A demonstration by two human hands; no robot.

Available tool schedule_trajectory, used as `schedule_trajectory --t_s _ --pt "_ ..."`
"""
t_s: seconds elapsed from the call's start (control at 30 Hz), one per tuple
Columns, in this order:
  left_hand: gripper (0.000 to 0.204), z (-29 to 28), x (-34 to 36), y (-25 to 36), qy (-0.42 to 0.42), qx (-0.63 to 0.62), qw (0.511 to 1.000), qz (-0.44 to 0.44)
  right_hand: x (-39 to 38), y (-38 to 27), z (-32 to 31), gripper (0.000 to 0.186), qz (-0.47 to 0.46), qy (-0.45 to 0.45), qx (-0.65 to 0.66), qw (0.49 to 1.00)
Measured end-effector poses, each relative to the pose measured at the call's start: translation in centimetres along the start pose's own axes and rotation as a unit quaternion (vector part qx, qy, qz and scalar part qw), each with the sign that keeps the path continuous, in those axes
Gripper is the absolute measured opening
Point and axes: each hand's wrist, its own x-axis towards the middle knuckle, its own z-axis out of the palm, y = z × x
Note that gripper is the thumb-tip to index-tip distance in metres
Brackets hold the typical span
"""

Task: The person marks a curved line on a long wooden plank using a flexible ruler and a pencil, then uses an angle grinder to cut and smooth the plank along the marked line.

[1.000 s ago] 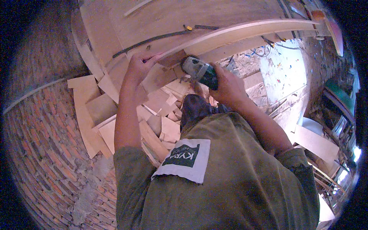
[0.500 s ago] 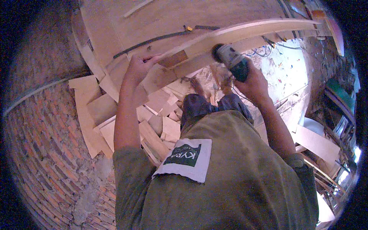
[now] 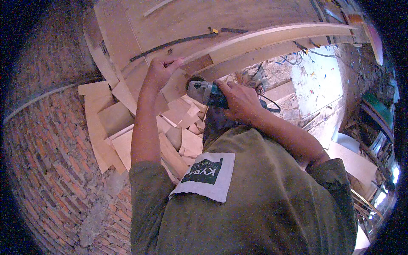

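A long pale wooden board (image 3: 263, 36) stands on edge across the workbench, curved by the lens. My left hand (image 3: 163, 75) pinches its near-left end, thumb and fingers closed along the top edge, next to a darker brown patch (image 3: 199, 64) on its side. My right hand (image 3: 240, 100) is wrapped round the dark green body of an angle grinder (image 3: 208, 93). The grinder's round disc (image 3: 195, 86) points left, just on my side of the board and below the left hand. Whether the disc touches wood I cannot tell.
Wood offcuts (image 3: 180, 127) lie heaped on the floor at left, beside a brick surface (image 3: 59, 170). A black strip (image 3: 178, 42) lies on the wooden bench top (image 3: 187, 19) behind the board. Right of the grinder, a dark cable (image 3: 272, 109) loops near a pale sheet (image 3: 316, 80).
My right hand has swung the angle grinder left and toward me, from the board's middle to near its left end. My left hand keeps its hold on the board.
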Motion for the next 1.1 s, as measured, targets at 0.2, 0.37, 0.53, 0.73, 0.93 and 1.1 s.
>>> schedule_trajectory --t_s 0.2,0.37,0.53,0.73,0.93,1.1 --pt "0.03 0.0 -0.1 0.3 -0.007 0.002 1.0 -0.01 -0.3 -0.7 -0.3 0.084 0.002 0.004 0.02 1.0" --pt "0.029 0.0 0.0 -0.4 -0.005 -0.018 1.0 0.022 -0.2 -0.5 0.0 0.083 -0.006 0.022 0.01 1.0" --pt "0.028 -0.2 -0.7 1.4 -0.009 0.011 1.0 0.017 -0.1 -0.4 -0.1 0.082 0.01 0.031 0.017 0.999" --pt "0.028 -0.3 -1.3 1.6 -0.015 0.02 0.999 0.035 -1.1 0.2 -0.8 0.075 0.056 0.052 -0.003 0.997" --pt "0.026 0.0 -0.4 1.7 -0.004 0.037 0.999 0.031 -1.5 3.6 -1.9 0.072 0.106 0.081 0.023 0.991" --pt "0.025 0.0 -0.3 1.3 -0.011 0.044 0.997 0.059 -2.9 5.0 -3.9 0.074 0.168 0.087 0.055 0.98"
